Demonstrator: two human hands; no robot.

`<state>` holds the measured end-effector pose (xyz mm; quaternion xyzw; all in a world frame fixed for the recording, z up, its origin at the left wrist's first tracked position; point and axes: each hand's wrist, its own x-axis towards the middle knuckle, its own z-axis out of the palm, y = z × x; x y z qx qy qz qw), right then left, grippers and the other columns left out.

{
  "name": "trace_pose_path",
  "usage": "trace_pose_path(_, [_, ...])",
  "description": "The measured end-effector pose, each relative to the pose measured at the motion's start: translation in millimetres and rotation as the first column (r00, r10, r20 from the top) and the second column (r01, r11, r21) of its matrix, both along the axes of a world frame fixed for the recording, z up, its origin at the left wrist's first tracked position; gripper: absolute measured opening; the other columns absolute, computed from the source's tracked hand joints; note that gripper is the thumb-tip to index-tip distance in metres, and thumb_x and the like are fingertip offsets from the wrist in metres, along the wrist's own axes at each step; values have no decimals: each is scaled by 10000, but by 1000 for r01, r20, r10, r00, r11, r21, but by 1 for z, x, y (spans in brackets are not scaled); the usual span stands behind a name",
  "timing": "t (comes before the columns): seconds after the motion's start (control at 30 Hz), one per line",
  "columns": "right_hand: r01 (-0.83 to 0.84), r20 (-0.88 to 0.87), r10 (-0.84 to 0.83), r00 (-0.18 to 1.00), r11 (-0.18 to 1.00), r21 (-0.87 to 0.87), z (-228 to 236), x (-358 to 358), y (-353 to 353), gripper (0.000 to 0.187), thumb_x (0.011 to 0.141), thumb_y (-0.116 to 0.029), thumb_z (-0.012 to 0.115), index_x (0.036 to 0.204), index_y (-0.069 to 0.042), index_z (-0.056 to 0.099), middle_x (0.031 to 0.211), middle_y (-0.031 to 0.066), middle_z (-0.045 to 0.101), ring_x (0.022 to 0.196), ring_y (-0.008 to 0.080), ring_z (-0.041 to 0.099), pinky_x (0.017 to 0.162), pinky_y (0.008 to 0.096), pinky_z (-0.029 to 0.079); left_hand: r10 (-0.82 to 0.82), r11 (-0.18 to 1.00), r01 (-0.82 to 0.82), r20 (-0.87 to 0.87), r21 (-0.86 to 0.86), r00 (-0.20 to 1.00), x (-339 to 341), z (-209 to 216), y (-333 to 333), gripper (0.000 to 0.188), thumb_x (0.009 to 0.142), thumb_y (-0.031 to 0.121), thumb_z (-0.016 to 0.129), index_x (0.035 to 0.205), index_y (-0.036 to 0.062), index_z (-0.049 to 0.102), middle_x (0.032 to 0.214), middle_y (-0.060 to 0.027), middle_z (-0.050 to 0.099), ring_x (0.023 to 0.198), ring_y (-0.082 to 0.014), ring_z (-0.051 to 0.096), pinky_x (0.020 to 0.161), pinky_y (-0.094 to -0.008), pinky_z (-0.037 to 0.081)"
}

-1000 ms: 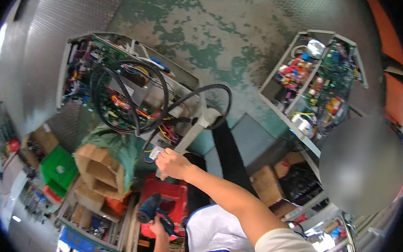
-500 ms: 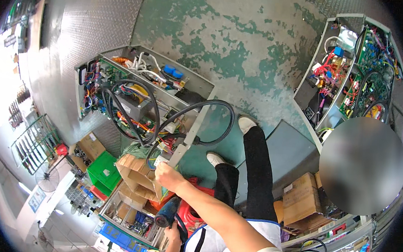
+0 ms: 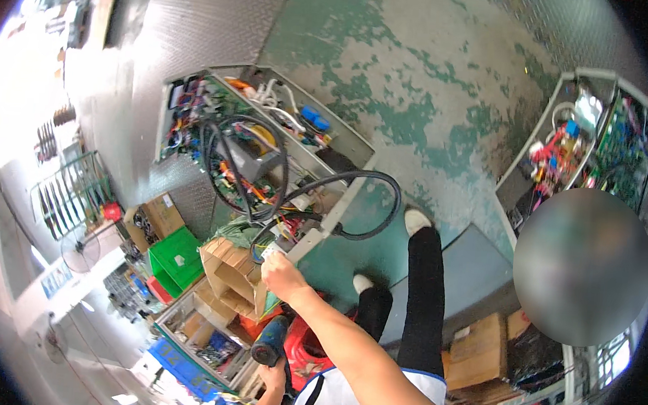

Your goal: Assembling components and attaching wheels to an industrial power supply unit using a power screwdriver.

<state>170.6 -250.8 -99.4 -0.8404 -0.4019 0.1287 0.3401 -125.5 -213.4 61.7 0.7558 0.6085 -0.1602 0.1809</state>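
— Far left?
— Item: one green metal rack (image 3: 72,194). Next, one green bin (image 3: 165,256), then one cardboard box (image 3: 224,253), its open top facing the person.
— And beyond the box?
— One opened chassis (image 3: 345,139), grey sheet metal, packed with circuit boards, coloured wiring and a pair of blue round parts. One thick black cable (image 3: 398,207), looped over it and past its near right edge.
— Left hand?
— Left hand (image 3: 272,376), low in the view: fingers wrapped round the handle of one dark blue power driver (image 3: 269,342), held clear of the chassis, beside one red crate (image 3: 307,352).
— Right hand?
— Right hand (image 3: 282,276), arm extended: fingers curled at the chassis's near corner, by one small white piece (image 3: 270,251). Whether they grip the metal, the piece or nothing, cannot tell.
— Remaining, to the right?
— One flat grey panel (image 3: 479,275) on the worn green floor (image 3: 458,77); one cardboard carton (image 3: 478,353); one second chassis (image 3: 528,144), likewise opened, partly hidden by a blurred disc.
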Motion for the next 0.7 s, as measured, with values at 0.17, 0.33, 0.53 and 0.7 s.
trace_pose_path(0.17, [-130, 12, 132, 991, 985, -111, 10, 16, -9, 496, 677, -532, 707, 909, -95, 680, 903, 52, 665, 952, 204, 595, 884, 375, 383, 25, 995, -40, 156, 89, 987, -10, 12, -33, 401, 693, 122, 728, 1071, 39, 627, 950, -102, 679, 906, -245, 641, 860, -372, 491])
trace_pose_path(0.33, [-206, -28, 204, 979, 962, -182, 45, 36, -9, 582, 696, -626, 672, 951, -103, 677, 966, 61, 658, 1008, 227, 576, 932, 423, 364, 101, 980, -147, 299, 136, 949, -49, 39, -56, 423, 682, 86, 755, 1074, 43, 601, 958, -95, 680, 895, -234, 654, 838, -354, 503])
trace_pose_path(0.53, [-304, -161, 284, 945, 946, -114, 64, 34, -7, 588, 716, -503, 738, 1053, -35, 620, 1058, 185, 619, 1046, 376, 549, 950, 475, 385, 470, 854, -520, 485, -36, 737, -134, 79, -85, 535, 669, 164, 827, 1136, 32, 602, 1029, -108, 696, 978, -205, 662, 872, -335, 502])
trace_pose_path(0.7, [-608, -70, 604, 794, 793, -39, 177, -99, -25, 435, 679, -255, 774, 988, -11, 588, 915, 139, 591, 943, 359, 552, 916, 484, 408, 564, 691, -702, 738, -175, 370, -202, 138, -90, 520, 704, 174, 833, 1131, -3, 593, 1076, -102, 678, 994, -172, 641, 912, -325, 491])
